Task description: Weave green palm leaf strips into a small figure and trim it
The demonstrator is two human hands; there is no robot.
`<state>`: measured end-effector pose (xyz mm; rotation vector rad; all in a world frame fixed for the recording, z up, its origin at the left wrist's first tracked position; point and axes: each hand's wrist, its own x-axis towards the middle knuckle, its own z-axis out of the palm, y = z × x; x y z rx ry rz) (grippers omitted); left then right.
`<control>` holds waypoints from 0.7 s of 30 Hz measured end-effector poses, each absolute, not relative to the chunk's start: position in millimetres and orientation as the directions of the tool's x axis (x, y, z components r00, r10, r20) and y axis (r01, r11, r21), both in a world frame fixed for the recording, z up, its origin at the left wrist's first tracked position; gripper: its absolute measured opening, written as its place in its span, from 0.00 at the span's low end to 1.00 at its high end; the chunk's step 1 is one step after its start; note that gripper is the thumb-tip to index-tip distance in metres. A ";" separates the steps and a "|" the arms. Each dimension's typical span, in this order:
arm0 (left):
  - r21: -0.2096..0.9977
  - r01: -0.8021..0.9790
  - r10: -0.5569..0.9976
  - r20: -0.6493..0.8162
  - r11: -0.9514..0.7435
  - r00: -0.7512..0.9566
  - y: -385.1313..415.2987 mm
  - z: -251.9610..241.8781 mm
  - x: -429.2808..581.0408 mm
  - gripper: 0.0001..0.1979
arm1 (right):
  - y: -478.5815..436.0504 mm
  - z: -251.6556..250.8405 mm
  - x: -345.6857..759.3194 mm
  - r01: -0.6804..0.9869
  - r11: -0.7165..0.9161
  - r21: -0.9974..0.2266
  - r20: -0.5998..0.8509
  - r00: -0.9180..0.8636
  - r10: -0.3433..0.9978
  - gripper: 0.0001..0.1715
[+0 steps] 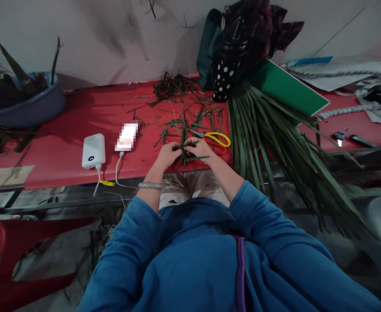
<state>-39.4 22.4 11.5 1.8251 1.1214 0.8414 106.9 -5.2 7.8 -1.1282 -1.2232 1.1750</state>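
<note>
Close to the front edge of the red table, my left hand (169, 155) and my right hand (197, 148) meet with pinched fingers on green palm leaf strips (184, 138). One strip stands up between the fingertips, and another sticks out to the right beneath my right hand. The exact shape of the piece is too small to make out. Just beyond my right hand lie scissors (219, 139) with yellow handles, partly over leaf scraps. Cut leaf bits (169, 130) are scattered around and behind both hands.
A white power bank (93, 151) and a phone (126, 138) with a cable lie left. Long palm leaves (252, 130) hang over the edge at right, near a green board (288, 86) and a flowered bottle (224, 73). A purple basin (31, 106) stands far left.
</note>
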 end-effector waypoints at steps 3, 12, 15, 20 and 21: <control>0.885 0.371 0.912 0.127 -0.282 0.391 23.8 10.3 -39.7 0.05 | -2.4 0.7 107.2 0.139 0.191 -0.972 0.199 0.043 0.979 0.10; 0.888 0.374 0.920 0.121 -0.268 0.372 25.4 8.1 -38.2 0.04 | -5.1 0.3 111.0 0.457 0.332 -0.825 0.360 -0.027 0.932 0.09; 0.889 0.383 0.928 0.106 -0.250 0.358 23.7 10.8 -37.9 0.05 | -5.6 0.3 110.8 0.447 0.338 -0.828 0.352 -0.054 0.934 0.11; 0.875 0.424 0.923 0.062 -0.233 0.379 21.1 15.2 -36.1 0.06 | -4.6 0.1 108.4 0.554 0.349 -0.756 0.404 -0.024 0.914 0.11; 0.876 0.427 0.922 0.050 -0.225 0.383 21.0 15.3 -35.7 0.06 | -4.4 0.1 107.8 0.584 0.351 -0.732 0.424 -0.013 0.905 0.11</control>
